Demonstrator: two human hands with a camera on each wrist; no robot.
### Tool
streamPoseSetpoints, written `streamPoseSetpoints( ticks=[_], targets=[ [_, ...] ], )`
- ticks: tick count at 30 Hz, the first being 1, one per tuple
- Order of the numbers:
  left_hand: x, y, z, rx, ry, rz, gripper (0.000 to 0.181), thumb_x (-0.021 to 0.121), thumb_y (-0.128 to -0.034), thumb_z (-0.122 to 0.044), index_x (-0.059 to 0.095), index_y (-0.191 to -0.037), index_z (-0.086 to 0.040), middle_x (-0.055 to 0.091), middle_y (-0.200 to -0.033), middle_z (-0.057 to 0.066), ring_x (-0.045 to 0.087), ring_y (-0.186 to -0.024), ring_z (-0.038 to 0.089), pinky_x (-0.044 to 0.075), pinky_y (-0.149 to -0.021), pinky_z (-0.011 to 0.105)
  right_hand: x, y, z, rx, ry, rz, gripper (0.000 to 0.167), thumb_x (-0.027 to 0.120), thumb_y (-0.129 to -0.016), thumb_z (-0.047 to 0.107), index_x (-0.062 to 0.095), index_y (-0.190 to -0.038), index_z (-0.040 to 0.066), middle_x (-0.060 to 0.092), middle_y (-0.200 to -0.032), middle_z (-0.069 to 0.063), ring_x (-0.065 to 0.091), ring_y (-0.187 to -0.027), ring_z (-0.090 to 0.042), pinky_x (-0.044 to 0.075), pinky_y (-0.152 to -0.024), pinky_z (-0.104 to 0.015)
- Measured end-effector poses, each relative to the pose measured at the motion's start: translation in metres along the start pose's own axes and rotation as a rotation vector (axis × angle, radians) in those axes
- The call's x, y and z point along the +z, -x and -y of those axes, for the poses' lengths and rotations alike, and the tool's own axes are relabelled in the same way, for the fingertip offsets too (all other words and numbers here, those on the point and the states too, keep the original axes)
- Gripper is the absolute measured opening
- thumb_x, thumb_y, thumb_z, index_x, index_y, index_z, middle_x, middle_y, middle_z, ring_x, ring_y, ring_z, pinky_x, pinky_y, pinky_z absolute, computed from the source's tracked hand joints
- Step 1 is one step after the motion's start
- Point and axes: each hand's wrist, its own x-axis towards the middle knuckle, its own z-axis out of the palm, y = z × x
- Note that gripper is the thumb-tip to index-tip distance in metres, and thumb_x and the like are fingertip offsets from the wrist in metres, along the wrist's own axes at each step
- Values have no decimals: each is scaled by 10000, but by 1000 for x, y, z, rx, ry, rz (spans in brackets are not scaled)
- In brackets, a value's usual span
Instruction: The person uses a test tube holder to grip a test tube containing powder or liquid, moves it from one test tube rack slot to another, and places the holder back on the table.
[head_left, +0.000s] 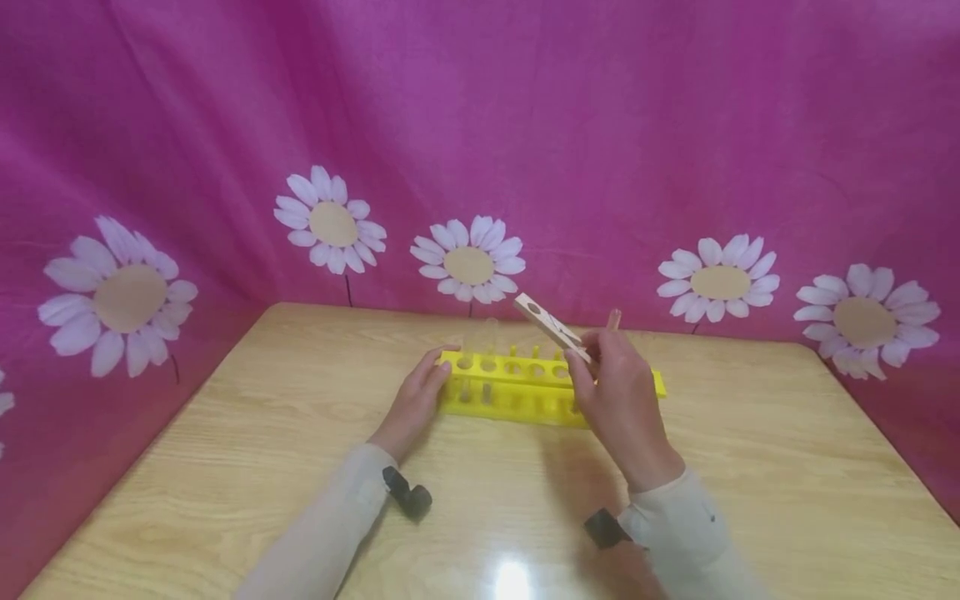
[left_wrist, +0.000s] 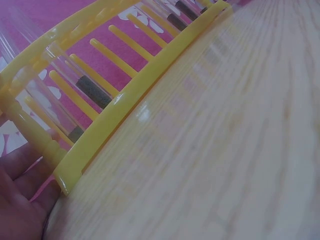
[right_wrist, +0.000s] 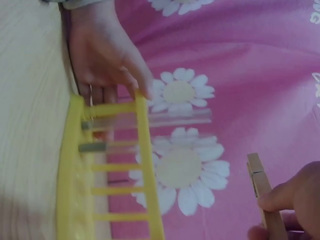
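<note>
A yellow test tube rack (head_left: 498, 408) stands on the table. My left hand (head_left: 412, 404) grips its left end, thumb at the top bar and fingers round the outer side. Near that end two clear test tubes (head_left: 490, 337) stand upright, with dark grainy matter at the bottom (left_wrist: 93, 91). My right hand (head_left: 626, 408) pinches a wooden test tube clamp (head_left: 546, 322) above the rack's right half; the clamp points up and left, touching no tube. Behind this hand a tube's top (head_left: 614, 319) shows. More tubes with dark contents (left_wrist: 176, 21) stand at the rack's far end.
The light wooden table (head_left: 262, 467) spreads round the rack. A magenta cloth with white flowers (head_left: 585, 167) hangs behind and at both sides. Black wrist cameras (head_left: 407, 493) sit at both sleeve cuffs.
</note>
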Motion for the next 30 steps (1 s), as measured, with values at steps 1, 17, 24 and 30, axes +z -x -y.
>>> streamPoseSetpoints(
  ticks=[1, 17, 24, 30],
  targets=[
    [0, 0, -1, 3, -5, -2, 414, 412, -1016, -430, 494, -1380, -249, 544, -1316, 7, 449, -1246, 232, 265, -1099, 498, -3, -1, -2, -1, 5, -6, 220, 686, -893, 111, 555, -1042, 14, 579, -889, -102, 526, -738, -234, 525, -628, -351],
    [1, -5, 6, 7, 2, -13, 408, 420, -1012, -422, 499, -1372, -247, 551, -1296, 1, 481, -1182, 236, 284, -1080, 468, -56, 2, -36, 57, 74, -113, 256, 664, -912, 145, 638, -1156, 72, 566, -815, -83, 500, -722, -236, 472, -633, -365],
    [1, -5, 6, 8, 16, 4, 433, 416, -1010, -447, 488, -1382, -238, 523, -1348, -6, 475, -1220, 232, 260, -1109, 464, -70, 3, -52, 115, 126, -180, 275, 659, -914, 160, 641, -1168, 55, 593, -884, -147, 546, -769, -290, 426, -633, -377],
    [2, -4, 5, 22, 12, 7, 452, 408, -1020, -415, 471, -1401, -180, 521, -1360, 20, 454, -1252, 244, 244, -1114, 483, -78, 4, -64, 256, 166, -175, 299, 633, -934, 208, 630, -1196, 65, 598, -883, -152, 497, -747, -289, 389, -626, -363]
  ],
)
